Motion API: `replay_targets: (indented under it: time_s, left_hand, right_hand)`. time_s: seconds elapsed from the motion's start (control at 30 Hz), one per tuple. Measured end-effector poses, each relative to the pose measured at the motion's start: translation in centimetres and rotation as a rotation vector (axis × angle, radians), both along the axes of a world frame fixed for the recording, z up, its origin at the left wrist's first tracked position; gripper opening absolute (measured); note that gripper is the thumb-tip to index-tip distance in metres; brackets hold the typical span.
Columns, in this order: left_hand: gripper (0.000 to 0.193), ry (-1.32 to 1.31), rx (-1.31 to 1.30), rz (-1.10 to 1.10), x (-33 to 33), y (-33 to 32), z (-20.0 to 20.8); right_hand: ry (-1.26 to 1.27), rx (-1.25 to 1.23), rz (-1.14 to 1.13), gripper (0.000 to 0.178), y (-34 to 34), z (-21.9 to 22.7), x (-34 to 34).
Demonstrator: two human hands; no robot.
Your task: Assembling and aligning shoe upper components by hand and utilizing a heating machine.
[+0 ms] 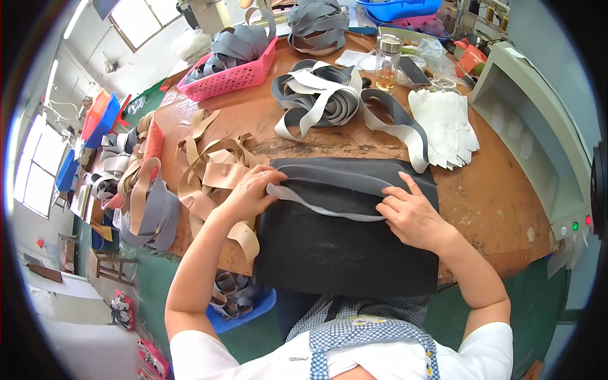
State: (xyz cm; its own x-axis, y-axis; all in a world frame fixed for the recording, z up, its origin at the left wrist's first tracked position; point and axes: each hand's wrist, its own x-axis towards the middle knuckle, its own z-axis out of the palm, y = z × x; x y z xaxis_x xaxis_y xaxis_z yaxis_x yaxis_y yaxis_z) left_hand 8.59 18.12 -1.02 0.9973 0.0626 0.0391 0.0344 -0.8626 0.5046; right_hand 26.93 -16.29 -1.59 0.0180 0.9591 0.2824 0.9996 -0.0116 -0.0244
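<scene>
1. A big black mat [342, 240] lies on the brown table [500, 196], right in front of the person.
2. A long grey strip [335, 183] lies across the top part of the black mat, bent into a flat loop.
3. The left hand [250, 193] is at the left edge of the black mat. Its fingers are closed on the left end of the grey strip.
4. The right hand [411, 215] rests on the right side of the black mat. Its fingers press down on the grey strip and pinch it there.
5. A pile of tan strips [212, 168] lies just left of the black mat.
6. A heap of grey strips [323, 95] lies behind the black mat, farther up the table.
7. A stack of white pieces [446, 126] sits behind the black mat's right corner.
8. A pink basket [237, 76] with more grey strips stands far behind the black mat, to the left.
9. A clear jar [387, 63] stands far behind the black mat, near the grey heap.
</scene>
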Motion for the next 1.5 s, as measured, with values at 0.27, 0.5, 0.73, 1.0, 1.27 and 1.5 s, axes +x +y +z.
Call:
replay_targets:
  time_s: [0.27, 0.5, 0.73, 1.0, 1.27, 1.5]
  left_hand:
    - [0.017, -0.399, 0.71, 0.005, 7.3, 3.8, 2.7]
    - [0.027, -0.267, 0.586, -0.084, 9.8, 3.6, 1.8]
    - [0.025, -0.435, 0.307, 0.028, 3.7, -9.9, 3.0]
    - [0.03, -0.421, 0.095, -0.355, 12.7, -23.9, 1.3]
    - [0.035, -0.232, 0.711, -0.109, 23.2, -24.5, -5.5]
    - [0.025, 0.059, 0.792, 0.152, 22.5, -20.9, -4.0]
  right_hand:
    - [-0.132, 0.197, -0.04, 0.004, 3.6, 1.9, -1.0]
    - [0.052, 0.414, 0.006, 0.022, 7.1, -0.4, -3.2]
    - [0.195, 0.473, -0.847, 0.019, -4.7, -3.4, 11.1]
    - [-0.017, 0.168, -0.801, 0.017, -3.2, -6.1, 18.1]
    - [-0.001, 0.045, -0.67, 0.016, -3.1, -4.5, 17.3]
    - [-0.227, -0.162, -0.497, 0.014, -3.0, -5.5, 17.6]
